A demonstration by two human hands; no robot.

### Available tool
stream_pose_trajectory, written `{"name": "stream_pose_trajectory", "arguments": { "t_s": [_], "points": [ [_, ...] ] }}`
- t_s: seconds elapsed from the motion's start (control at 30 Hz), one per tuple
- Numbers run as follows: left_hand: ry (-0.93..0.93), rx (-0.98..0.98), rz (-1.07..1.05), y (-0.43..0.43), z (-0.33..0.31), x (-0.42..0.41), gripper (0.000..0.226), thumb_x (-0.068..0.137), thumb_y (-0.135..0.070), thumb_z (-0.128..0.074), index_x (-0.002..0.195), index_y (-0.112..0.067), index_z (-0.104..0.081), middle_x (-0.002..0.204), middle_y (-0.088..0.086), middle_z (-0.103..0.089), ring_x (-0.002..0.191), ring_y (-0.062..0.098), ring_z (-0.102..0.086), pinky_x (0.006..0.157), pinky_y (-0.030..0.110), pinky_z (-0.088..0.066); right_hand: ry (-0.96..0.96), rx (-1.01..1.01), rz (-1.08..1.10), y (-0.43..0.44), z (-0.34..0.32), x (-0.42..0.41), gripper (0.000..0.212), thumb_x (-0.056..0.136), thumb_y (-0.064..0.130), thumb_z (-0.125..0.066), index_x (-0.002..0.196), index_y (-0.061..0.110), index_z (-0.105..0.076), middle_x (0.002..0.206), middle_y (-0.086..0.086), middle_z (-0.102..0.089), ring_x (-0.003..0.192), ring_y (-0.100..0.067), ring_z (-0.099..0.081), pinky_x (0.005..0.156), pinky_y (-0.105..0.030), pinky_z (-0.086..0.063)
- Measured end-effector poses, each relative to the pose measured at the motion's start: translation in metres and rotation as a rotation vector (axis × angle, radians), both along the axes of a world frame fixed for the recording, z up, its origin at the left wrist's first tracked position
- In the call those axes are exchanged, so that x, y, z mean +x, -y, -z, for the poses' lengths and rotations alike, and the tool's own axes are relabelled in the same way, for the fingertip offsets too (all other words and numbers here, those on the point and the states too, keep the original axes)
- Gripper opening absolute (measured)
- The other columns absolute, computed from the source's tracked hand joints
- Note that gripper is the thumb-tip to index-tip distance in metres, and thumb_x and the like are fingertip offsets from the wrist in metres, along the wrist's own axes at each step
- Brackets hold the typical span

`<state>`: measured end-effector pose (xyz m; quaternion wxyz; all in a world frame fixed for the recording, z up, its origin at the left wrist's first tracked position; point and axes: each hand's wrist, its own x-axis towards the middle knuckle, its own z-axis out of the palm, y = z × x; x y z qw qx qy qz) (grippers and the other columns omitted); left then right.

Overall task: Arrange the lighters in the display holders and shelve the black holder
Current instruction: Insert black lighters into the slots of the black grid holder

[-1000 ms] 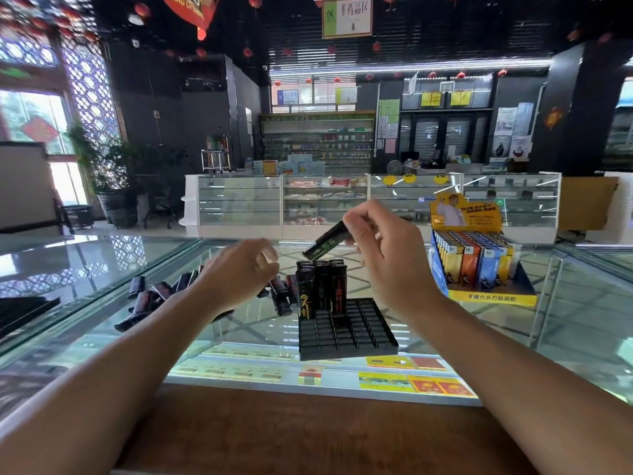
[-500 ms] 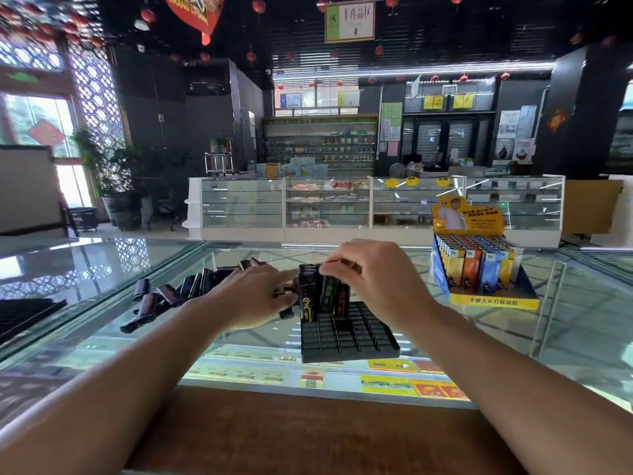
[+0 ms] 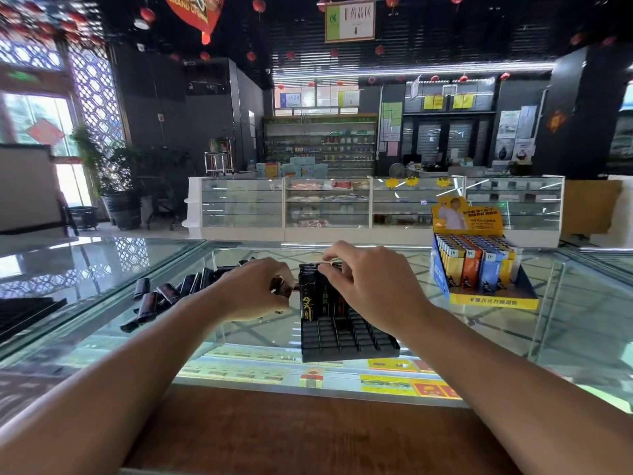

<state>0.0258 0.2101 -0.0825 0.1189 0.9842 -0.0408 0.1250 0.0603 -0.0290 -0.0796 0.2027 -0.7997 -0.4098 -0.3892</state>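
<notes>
A black gridded holder [image 3: 349, 341] lies on the glass counter in front of me, with several dark lighters [image 3: 310, 296] standing upright in its far rows. My right hand [image 3: 370, 286] is over those lighters, its thumb and fingers pinching the top of one standing in the holder. My left hand [image 3: 255, 289] is just left of the holder, its fingers curled round a dark lighter [image 3: 281, 284]. A pile of loose dark lighters [image 3: 171, 294] lies on the glass further left, partly hidden by my left hand.
A yellow and blue display holder [image 3: 493, 299] filled with coloured lighters stands at the right on the glass counter [image 3: 445, 337]. A dark tray [image 3: 24, 313] lies at the far left. A wooden ledge [image 3: 308, 433] runs along the near edge.
My right hand brought a lighter down from the air into the holder's rows. My left hand moved right, up to the holder's left side, holding a lighter.
</notes>
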Motion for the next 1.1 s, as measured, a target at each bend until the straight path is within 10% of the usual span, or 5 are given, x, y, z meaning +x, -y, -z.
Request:
{"name": "stream_pose_trajectory", "arguments": {
  "t_s": [0.27,0.67,0.97,1.1],
  "points": [
    [-0.086,0.251,-0.177,-0.003,0.029,0.014,0.08,0.096,-0.079,-0.024,0.163,-0.037,-0.016,0.17,-0.001,-0.023,0.158,0.027,-0.017,0.124,0.057,-0.022,-0.104,0.049,-0.002,0.001,-0.003,0.0,0.014,0.104,0.039,-0.058,0.102,0.03,-0.068,0.067,0.012,-0.065,0.057,-0.009,-0.059,0.06,-0.034,-0.055],
    [0.045,0.319,-0.073,-0.013,0.012,0.01,0.032,0.095,-0.049,-0.055,0.12,-0.029,-0.061,0.104,-0.012,-0.053,0.119,0.015,-0.044,0.1,0.036,-0.045,-0.17,0.062,-0.038,0.005,-0.002,0.002,0.012,0.103,0.034,-0.06,0.098,0.029,-0.07,0.065,0.012,-0.067,0.056,-0.007,-0.06,0.063,-0.032,-0.053],
    [0.06,0.238,-0.201,-0.007,0.01,0.004,0.056,0.088,-0.055,-0.066,0.132,-0.026,-0.05,0.128,-0.002,-0.052,0.119,0.016,-0.042,0.103,0.038,-0.042,-0.192,0.069,-0.058,0.006,-0.003,0.002,0.013,0.103,0.035,-0.06,0.099,0.029,-0.07,0.064,0.011,-0.067,0.055,-0.008,-0.06,0.063,-0.035,-0.055],
    [-0.033,0.297,-0.204,-0.009,0.007,0.004,0.033,0.09,-0.056,-0.058,0.111,-0.03,-0.057,0.105,-0.008,-0.054,0.11,0.017,-0.047,0.092,0.037,-0.043,-0.201,0.067,-0.059,0.006,-0.004,0.001,0.013,0.103,0.035,-0.06,0.1,0.029,-0.071,0.065,0.011,-0.067,0.056,-0.008,-0.06,0.064,-0.035,-0.055]
  ]
}}
